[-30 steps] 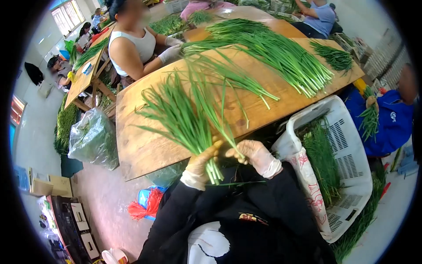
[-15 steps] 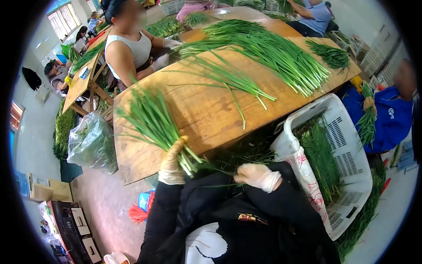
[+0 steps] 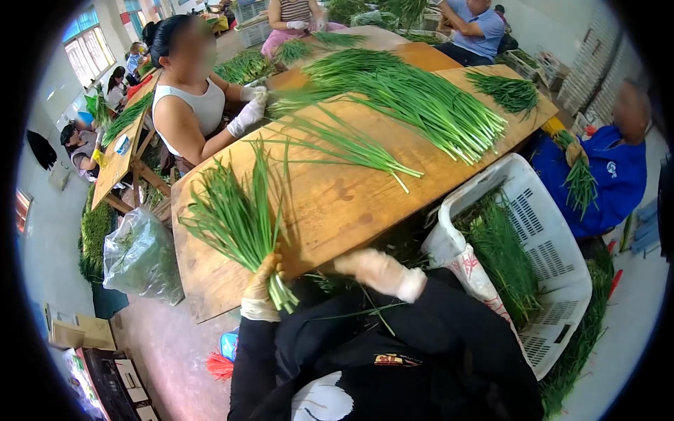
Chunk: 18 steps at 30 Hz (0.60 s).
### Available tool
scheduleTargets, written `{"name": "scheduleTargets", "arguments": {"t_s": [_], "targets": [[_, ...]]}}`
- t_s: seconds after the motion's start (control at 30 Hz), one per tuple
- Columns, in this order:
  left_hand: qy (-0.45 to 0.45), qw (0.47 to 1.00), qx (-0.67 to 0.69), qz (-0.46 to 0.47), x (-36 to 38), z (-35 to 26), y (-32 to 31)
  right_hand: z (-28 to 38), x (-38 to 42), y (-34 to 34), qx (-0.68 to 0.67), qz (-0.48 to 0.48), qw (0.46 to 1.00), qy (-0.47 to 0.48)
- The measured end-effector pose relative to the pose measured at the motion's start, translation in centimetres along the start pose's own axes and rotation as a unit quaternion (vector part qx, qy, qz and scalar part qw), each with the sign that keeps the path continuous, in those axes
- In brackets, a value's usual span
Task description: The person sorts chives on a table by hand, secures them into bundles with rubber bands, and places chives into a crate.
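My gloved left hand (image 3: 261, 289) is closed round the lower stems of a bunch of garlic chives (image 3: 235, 221). The bunch leans up over the near left corner of the wooden table (image 3: 337, 210), pale cut ends below my fist. At the table's near edge is my gloved right hand (image 3: 379, 272), apart from the bunch and blurred by motion, so its fingers cannot be made out. A few loose chive blades (image 3: 372, 309) lie across my dark clothing beneath it. Farther back on the table are a thin spread of chives (image 3: 351, 147) and a large pile of chives (image 3: 435, 105).
To my right stands a white plastic crate (image 3: 554, 259) holding chives, with a person in blue (image 3: 590, 179) beyond it. Across the table's left side sits a co-worker in gloves (image 3: 189, 119). A clear plastic bag (image 3: 140, 252) rests left of the table.
My right hand has moved left and up toward the table edge. The bunch in my left hand stands more upright, its stem ends slightly lower. The camera view has shifted a little.
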State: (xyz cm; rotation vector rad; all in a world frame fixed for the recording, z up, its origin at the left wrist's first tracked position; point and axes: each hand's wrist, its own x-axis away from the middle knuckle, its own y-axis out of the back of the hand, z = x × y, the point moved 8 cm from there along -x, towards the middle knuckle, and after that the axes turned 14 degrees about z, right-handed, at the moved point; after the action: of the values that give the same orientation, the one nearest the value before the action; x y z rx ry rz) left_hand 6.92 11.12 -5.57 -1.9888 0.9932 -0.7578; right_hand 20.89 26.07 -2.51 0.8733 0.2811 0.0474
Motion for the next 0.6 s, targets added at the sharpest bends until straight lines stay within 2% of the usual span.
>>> {"name": "scheduleTargets", "arguments": {"t_s": [0.07, 0.13, 0.2, 0.27, 0.3, 0.37, 0.4, 0.43, 0.47, 0.5, 0.53, 0.57, 0.6], "targets": [[-0.004, 0.998, 0.051, 0.022, -0.1, -0.1, 0.2, 1.7, 1.1, 1.8, -0.093, 0.083, 0.991, 0.051], [-0.005, 0.996, 0.076, 0.055, -1.0, 0.6, 0.0, -2.7, 1.2, 7.0, -0.066, -0.064, 0.987, -0.133], [-0.007, 0.996, 0.084, 0.042, -1.6, 1.8, -1.1, -6.5, 0.4, 12.1, 0.134, -0.184, 0.946, -0.231], [0.015, 0.995, 0.094, 0.03, -2.5, 3.2, -0.4, -8.2, -2.2, 14.8, 0.272, -0.172, 0.889, -0.325], [0.045, 0.988, 0.127, 0.071, -2.6, 3.7, -1.8, -10.7, -3.2, 15.0, 0.273, -0.175, 0.89, -0.322], [0.03, 0.987, 0.122, 0.099, -2.3, 3.2, -2.4, -18.4, -4.5, 12.3, 0.309, -0.018, 0.849, -0.427], [0.014, 0.986, 0.125, 0.11, -2.0, 2.5, -2.8, -18.8, -4.4, 12.4, 0.31, -0.019, 0.85, -0.426], [0.003, 0.987, 0.102, 0.126, -1.3, 1.6, -3.5, -19.0, -3.9, 13.1, 0.225, -0.088, 0.886, -0.395], [-0.004, 0.99, 0.1, 0.1, -0.5, 1.0, -3.7, -19.0, -3.6, 13.5, 0.136, -0.154, 0.91, -0.359], [-0.001, 0.998, 0.032, 0.062, 0.0, 0.4, -3.3, -18.1, -3.6, 13.9, 0.033, -0.17, 0.926, -0.335], [0.002, 0.999, -0.035, 0.022, 0.4, -0.2, -2.6, -17.0, -3.6, 14.1, 0.033, -0.166, 0.927, -0.334], [-0.009, 0.984, -0.176, -0.021, 0.2, -1.1, -1.2, -16.6, -3.3, 13.1, -0.193, -0.182, 0.92, -0.288], [-0.002, 0.954, -0.301, -0.016, -0.2, -2.0, 0.3, -14.9, -3.2, 12.0, -0.409, -0.189, 0.863, -0.23]]}}
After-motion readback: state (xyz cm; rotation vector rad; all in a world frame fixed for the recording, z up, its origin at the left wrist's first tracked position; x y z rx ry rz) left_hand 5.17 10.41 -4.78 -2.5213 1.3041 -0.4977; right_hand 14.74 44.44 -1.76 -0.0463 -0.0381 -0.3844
